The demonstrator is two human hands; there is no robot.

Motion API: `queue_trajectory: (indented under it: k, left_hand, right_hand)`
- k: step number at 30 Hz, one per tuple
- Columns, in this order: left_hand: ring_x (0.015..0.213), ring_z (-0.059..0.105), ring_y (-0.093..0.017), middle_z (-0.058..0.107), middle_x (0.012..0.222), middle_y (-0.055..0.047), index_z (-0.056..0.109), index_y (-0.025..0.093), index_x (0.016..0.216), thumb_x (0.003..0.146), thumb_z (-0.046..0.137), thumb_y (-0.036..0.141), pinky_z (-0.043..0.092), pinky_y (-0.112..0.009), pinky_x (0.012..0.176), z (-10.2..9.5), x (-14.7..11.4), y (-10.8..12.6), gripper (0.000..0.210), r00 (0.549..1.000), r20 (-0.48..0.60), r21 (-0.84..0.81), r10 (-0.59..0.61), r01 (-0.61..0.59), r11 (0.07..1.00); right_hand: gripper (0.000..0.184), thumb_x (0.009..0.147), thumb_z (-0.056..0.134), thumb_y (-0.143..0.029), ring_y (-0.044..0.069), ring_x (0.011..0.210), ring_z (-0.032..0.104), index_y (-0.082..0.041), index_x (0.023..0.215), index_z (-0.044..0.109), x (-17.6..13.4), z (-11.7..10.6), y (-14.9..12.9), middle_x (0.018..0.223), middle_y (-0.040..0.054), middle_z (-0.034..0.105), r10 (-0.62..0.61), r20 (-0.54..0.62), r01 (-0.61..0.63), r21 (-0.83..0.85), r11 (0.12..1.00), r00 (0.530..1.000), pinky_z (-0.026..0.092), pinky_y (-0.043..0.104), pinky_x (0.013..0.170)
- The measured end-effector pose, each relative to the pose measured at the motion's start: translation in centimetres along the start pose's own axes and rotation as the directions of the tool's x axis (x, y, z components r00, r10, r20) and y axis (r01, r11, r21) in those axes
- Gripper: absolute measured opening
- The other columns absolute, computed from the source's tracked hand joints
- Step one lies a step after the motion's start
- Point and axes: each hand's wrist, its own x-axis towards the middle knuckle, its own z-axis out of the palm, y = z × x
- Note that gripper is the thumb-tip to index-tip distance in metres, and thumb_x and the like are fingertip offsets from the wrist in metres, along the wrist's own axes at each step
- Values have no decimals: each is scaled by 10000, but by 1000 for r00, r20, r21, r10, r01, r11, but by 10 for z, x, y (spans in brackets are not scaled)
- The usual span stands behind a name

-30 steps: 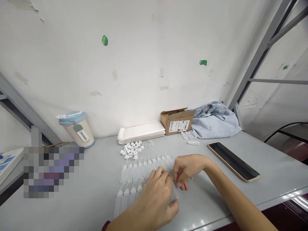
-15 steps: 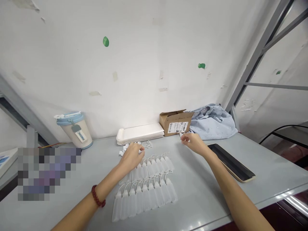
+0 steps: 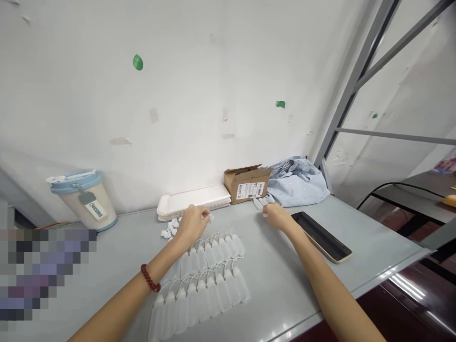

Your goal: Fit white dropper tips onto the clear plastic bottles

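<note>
My left hand (image 3: 192,225) is closed in a pinch on a small white plastic piece (image 3: 211,217), above the back row of bottles. Beside it lies a pile of small white caps (image 3: 171,229), partly hidden by the hand. My right hand (image 3: 278,216) has its fingers closed around a small translucent bottle (image 3: 259,204), in front of the cardboard box. Only part of that bottle shows. Between my forearms lie two rows of translucent squeeze bottles, a back row (image 3: 213,254) and a front row (image 3: 201,299), with thin white loops at their tops.
Along the wall stand a stack of white trays (image 3: 195,199), an open cardboard box (image 3: 249,187) and a bundle of light blue cloth (image 3: 299,183). A black-topped phone-like slab (image 3: 320,236) lies at right. A blue-lidded cup (image 3: 87,199) stands at left, near a blurred patch.
The view has turned right. My right hand has drawn back from the box toward me, with the translucent bottle. My left hand has lifted off the pile with a small white piece in its fingertips.
</note>
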Motion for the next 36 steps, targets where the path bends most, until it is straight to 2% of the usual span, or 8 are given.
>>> queue_trajectory:
  k: [3, 9, 19, 25, 27, 30, 32, 36]
  left_hand:
    - [847, 614, -230, 698, 845, -53, 681, 185, 794, 762, 570, 274, 476, -345, 771, -12, -5, -3, 146, 997, -56, -163, -58, 48, 986]
    - [525, 581, -140, 701, 697, -59, 694, 131, 843, 679, 629, 387, 453, -249, 499, -19, 0, -14, 311, 974, -29, -443, -225, 189, 876]
    - [583, 599, -151, 674, 647, -28, 686, 137, 788, 631, 682, 338, 483, -256, 570, -28, -1, -2, 255, 963, -98, -557, -251, 156, 816]
    - [781, 627, -182, 693, 836, -25, 670, 195, 802, 731, 636, 335, 505, -277, 710, -30, -45, -8, 160, 942, -273, -483, -194, 40, 874]
    - [761, 627, -176, 691, 820, -21, 665, 203, 778, 779, 603, 279, 511, -291, 716, -25, -64, -11, 98, 878, -469, -250, 92, -232, 940]
    - [745, 636, -155, 684, 783, -9, 655, 205, 822, 791, 593, 132, 526, -262, 681, -21, -84, -11, 100, 732, -537, -3, 418, -498, 867]
    - [746, 631, -149, 672, 784, -13, 640, 196, 857, 788, 586, 69, 527, -253, 664, -20, -90, -7, 154, 686, -551, 44, 475, -544, 838]
    - [741, 618, -148, 650, 795, -29, 616, 177, 878, 782, 579, 17, 521, -259, 655, -19, -96, 6, 190, 671, -564, 39, 482, -561, 827]
  right_hand:
    - [270, 898, 514, -287, 194, 954, 580, -167, 1139, 535, -1, -1, -4, 1154, 81, 555, -13, 13, 13, 4, 1000, 1000, 498, 389, 802]
    - [281, 895, 520, -287, 197, 954, 581, -157, 1143, 532, -7, -5, -8, 1150, 84, 556, -32, 40, 31, 13, 999, 999, 498, 393, 800]
    - [270, 899, 512, -287, 194, 953, 580, -167, 1140, 534, -6, -2, -5, 1154, 79, 555, -8, 36, 5, 86, 996, 999, 499, 392, 801]
    - [233, 861, 560, -233, 205, 936, 574, -117, 1062, 574, -8, 1, -21, 1067, 108, 584, -135, -118, 164, 279, 946, 984, 472, 372, 813]
    - [182, 817, 580, -170, 198, 905, 567, -115, 989, 600, -15, -1, -37, 984, 104, 604, -226, -179, 278, 368, 887, 958, 456, 321, 795]
    - [183, 804, 585, -197, 162, 853, 571, -173, 984, 605, -33, -3, -69, 945, 42, 613, -398, -236, 462, 484, 743, 887, 467, 234, 672]
    - [177, 808, 591, -233, 136, 787, 571, -192, 980, 609, -48, -4, -89, 908, 22, 611, -483, -268, 545, 540, 642, 834, 465, 213, 630]
    - [198, 806, 617, -253, 142, 778, 553, -199, 996, 617, -71, -2, -110, 881, 31, 603, -536, -418, 635, 703, 320, 733, 463, 239, 635]
